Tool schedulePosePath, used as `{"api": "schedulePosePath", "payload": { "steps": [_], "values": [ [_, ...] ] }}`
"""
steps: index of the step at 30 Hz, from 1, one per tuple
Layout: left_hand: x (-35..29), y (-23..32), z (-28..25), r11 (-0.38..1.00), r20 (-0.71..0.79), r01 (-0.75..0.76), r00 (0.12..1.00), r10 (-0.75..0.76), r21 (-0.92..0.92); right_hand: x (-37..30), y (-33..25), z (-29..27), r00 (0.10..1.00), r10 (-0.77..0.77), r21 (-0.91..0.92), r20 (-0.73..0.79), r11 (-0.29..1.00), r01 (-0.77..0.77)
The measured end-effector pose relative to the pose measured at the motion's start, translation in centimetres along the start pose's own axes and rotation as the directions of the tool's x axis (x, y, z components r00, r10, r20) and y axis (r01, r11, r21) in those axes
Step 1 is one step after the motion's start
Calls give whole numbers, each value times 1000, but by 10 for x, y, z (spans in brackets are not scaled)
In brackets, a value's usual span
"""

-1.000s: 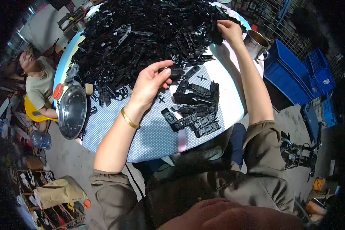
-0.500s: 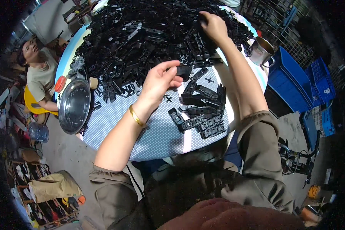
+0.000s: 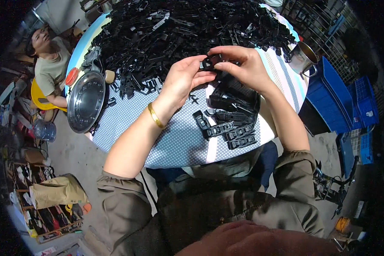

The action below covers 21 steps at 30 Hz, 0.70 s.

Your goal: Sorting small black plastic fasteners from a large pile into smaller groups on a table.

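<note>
Above the table, my left hand (image 3: pixel 184 79) and my right hand (image 3: pixel 248 70) meet at a small black plastic part (image 3: pixel 212 62). Thumb and fingers of each pinch it from either side; its exact kind is hard to make out. Just below my hands, several long black plastic pieces (image 3: pixel 232 100) lie in a loose heap. Nearer the table edge, small black car-shaped parts (image 3: pixel 219 129) sit side by side. A small black cross-shaped piece (image 3: pixel 193 99) lies by my left wrist. Beyond my hands spreads a large pile of black plastic parts (image 3: pixel 158 42).
A shiny metal bowl (image 3: pixel 86 104) stands at the table's left edge, near a red lid (image 3: pixel 71 77). On the right edge is a metal mug (image 3: pixel 302 57). Blue crates (image 3: pixel 330 100) are stacked beyond it. A person (image 3: pixel 51 64) sits to the left.
My right hand has come back from the far pile toward me and now grips the black part together with my left hand. The view has shifted slightly.
</note>
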<state>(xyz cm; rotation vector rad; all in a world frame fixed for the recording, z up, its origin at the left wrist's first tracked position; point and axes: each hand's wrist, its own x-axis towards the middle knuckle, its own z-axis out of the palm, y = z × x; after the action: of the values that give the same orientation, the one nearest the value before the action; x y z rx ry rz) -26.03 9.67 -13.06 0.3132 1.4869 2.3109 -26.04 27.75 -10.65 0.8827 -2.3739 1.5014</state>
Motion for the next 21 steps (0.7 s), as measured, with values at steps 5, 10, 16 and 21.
{"api": "schedulePosePath", "payload": {
  "steps": [5,10,16,21],
  "values": [
    [-1,-1,1,999,-36,-4,999,6,45,-1,7,0,988,-156,-159,4,975,154],
    [0,5,-1,996,-44,-66,997,69,67,2,16,-1,960,-280,-121,31,952,282],
    [-5,14,4,960,19,-191,981,191,206,-1,5,-7,977,176,281,121,938,-203],
    [-7,17,7,948,106,-241,969,223,206,-5,2,-14,991,99,249,95,961,-119]
  ]
}}
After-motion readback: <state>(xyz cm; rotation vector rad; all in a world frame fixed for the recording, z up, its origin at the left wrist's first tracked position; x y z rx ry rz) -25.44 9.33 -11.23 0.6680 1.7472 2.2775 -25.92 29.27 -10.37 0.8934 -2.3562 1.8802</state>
